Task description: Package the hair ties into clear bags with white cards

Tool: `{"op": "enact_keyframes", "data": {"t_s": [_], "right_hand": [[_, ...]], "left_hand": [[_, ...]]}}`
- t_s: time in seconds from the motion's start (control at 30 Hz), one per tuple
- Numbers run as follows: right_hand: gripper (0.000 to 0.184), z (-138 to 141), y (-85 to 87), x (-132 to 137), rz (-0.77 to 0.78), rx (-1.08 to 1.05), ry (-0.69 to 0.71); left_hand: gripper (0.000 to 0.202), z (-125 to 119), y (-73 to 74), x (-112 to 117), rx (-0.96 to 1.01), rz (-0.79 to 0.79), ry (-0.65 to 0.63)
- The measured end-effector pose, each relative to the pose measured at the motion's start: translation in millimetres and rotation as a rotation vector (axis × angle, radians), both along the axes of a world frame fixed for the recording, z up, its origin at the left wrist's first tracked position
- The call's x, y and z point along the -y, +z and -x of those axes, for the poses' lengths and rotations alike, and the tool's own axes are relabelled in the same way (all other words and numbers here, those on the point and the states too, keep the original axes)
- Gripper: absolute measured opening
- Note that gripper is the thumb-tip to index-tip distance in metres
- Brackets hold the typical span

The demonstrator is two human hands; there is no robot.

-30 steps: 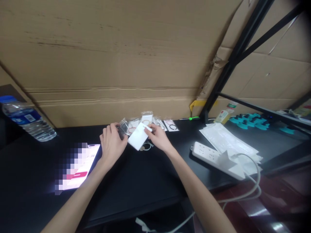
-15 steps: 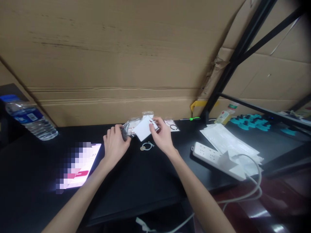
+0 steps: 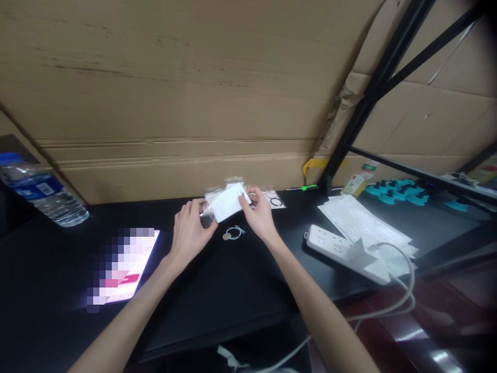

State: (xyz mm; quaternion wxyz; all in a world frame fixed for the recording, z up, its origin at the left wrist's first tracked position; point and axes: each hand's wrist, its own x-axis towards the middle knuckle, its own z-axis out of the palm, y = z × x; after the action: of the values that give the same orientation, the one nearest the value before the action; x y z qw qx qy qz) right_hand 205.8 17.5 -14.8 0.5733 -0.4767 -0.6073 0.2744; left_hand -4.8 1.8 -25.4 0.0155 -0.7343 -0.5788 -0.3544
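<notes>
My left hand [image 3: 192, 232] pinches a small clear plastic bag [image 3: 207, 213] at its left end. My right hand [image 3: 259, 216] grips the right edge of a white card [image 3: 230, 203] that lies against the bag. Both hands hover just above the black table [image 3: 217, 290]. A small loop bracelet with a round charm [image 3: 233, 233] lies on the table right below the card. Behind the hands rest several clear packets with bracelets [image 3: 274, 200].
A lit phone [image 3: 124, 264] lies at the left, and a water bottle [image 3: 42, 191] lies on its side beyond it. A white power strip [image 3: 341, 251] with its cable, white bags [image 3: 361, 223], teal parts [image 3: 394, 190] and a black rack frame [image 3: 373, 88] are at the right. Cardboard [image 3: 194, 93] walls the back.
The card rose from the table and tilted flatter toward the bag, uncovering the loose bracelet. My left hand shifted right toward the card.
</notes>
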Motion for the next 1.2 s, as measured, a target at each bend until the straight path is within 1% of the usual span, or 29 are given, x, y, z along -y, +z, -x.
{"op": "enact_keyframes", "data": {"t_s": [0.13, 0.3, 0.47, 0.6, 0.7, 0.77, 0.83, 1.0, 1.07, 1.13, 1.2], "right_hand": [[0.021, 4, 1.6, 5, -0.026, 0.024, 0.099], [0.020, 6, 0.4, 5, -0.079, 0.110, 0.033], [0.020, 11, -7.2, 5, -0.063, 0.145, -0.022], [0.020, 16, -12.1, 6, 0.012, 0.132, 0.051], [0.022, 18, -15.7, 5, 0.049, 0.073, 0.123], [0.027, 17, -18.2, 3, 0.066, 0.017, 0.175], [0.035, 16, -20.4, 2, 0.086, -0.009, 0.196], [0.058, 13, -23.6, -1, 0.117, 0.074, 0.154], [0.063, 12, -23.7, -1, 0.130, 0.106, 0.163], [0.055, 12, -22.6, 0, 0.136, 0.153, 0.197], [0.040, 13, -20.2, 3, 0.115, 0.198, 0.235]], "left_hand": [[0.051, -3, -4.2, 2, -0.054, 0.008, -0.088], [0.053, -6, -5.9, 5, -0.098, -0.035, -0.100], [0.054, -6, -5.5, 5, -0.102, -0.050, -0.088], [0.054, -5, -6.0, 4, -0.119, -0.016, -0.076], [0.055, -5, -5.2, 4, -0.112, -0.004, -0.070], [0.056, -5, -4.1, 5, -0.110, 0.000, -0.074], [0.056, -6, -2.9, 6, -0.109, 0.005, -0.083], [0.056, -7, -3.4, 7, -0.123, 0.005, -0.122], [0.057, -7, -4.8, 7, -0.137, -0.010, -0.142], [0.058, -6, -6.0, 6, -0.155, -0.028, -0.171], [0.059, -5, -6.8, 6, -0.170, -0.040, -0.189]]}}
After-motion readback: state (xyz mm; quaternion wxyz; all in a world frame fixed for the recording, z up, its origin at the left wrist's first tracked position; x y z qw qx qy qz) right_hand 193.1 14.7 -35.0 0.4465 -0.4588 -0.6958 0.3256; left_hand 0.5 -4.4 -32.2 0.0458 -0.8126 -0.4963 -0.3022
